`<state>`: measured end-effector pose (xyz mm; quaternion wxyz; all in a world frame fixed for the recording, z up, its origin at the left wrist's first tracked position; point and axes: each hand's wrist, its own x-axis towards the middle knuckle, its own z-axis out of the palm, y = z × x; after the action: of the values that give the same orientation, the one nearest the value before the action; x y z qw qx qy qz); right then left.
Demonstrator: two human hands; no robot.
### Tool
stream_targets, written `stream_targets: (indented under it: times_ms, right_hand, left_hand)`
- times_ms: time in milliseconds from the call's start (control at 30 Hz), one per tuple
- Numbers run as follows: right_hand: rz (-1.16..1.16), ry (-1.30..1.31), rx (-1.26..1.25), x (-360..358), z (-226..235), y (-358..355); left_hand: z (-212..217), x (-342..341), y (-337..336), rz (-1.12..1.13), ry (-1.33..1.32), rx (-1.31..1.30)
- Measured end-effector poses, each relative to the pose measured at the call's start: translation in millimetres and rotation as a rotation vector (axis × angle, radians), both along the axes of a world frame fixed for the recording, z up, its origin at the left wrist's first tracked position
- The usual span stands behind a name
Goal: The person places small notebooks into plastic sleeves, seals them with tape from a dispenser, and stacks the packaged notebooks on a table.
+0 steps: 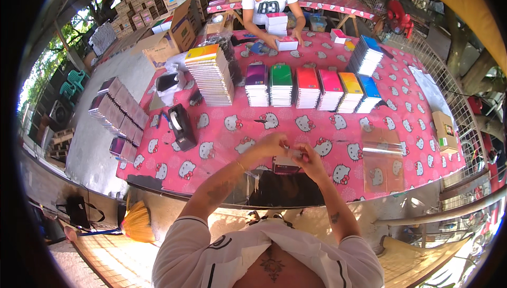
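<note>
Pinching a small clear strip between them, the fingers of the left hand and the right hand meet just above the near edge of the worktop, both closed on the strip; what it is exactly is too small to tell. Right under the hands lies a small pack with a dark cover, partly hidden by them. To the right, a pile of clear bags lies flat on the pink cartoon-cat cloth. To the left stands a black tape dispenser. Farther out, six stacks of notebooks run in a row, with purple, green, red, pink, yellow and blue covers, and a taller stack with a yellow cover stands beside them. At the far end a second person holds a pack. Open cardboard boxes stand behind the worktop's left corner; what they hold is not clear.
</note>
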<state>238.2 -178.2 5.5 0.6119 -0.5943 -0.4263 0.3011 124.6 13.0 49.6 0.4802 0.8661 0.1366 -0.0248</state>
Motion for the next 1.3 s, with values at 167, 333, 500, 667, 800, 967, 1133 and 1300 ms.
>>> stream_targets:
  times_ms: [167, 333, 500, 667, 800, 967, 1133, 1300]
  right_hand:
    - [-0.174, -0.068, 0.008, 4.1, -23.4, -9.5]
    - [-0.187, 0.081, 0.038, -6.1, -17.8, -3.4]
    - [-0.191, -0.034, 0.047, -7.8, -20.8, -3.4]
    - [-0.177, 0.026, -0.002, -7.3, -20.1, -3.6]
    - [-0.181, 0.05, 0.065, -11.7, -19.7, -0.9]
    - [-0.182, 0.152, -0.021, -18.3, -4.8, -3.4]
    - [-0.2, 0.106, 0.065, -12.0, -17.7, -1.7]
    - [-0.183, 0.137, 0.093, -10.4, -18.2, -0.7]
  left_hand:
    - [0.3, -13.7, -21.3, 0.354, -0.39, -0.739]
    - [-54.4, -161.9, 120.9, 1.45, -0.229, 1.046]
    - [-77.1, -245.0, 187.3, 1.406, -0.293, -0.167]
    - [-98.2, -241.4, 187.2, 1.465, -0.598, -0.031]
    - [-111.6, -252.2, 153.6, 1.474, -0.62, -0.362]
    - [-40.8, -271.2, 172.2, 1.245, 0.509, 0.951]
    - [68.5, -91.0, 67.4, 0.088, -0.318, 0.55]
    - [105.0, 44.9, -5.1, -0.652, 0.05, 0.678]
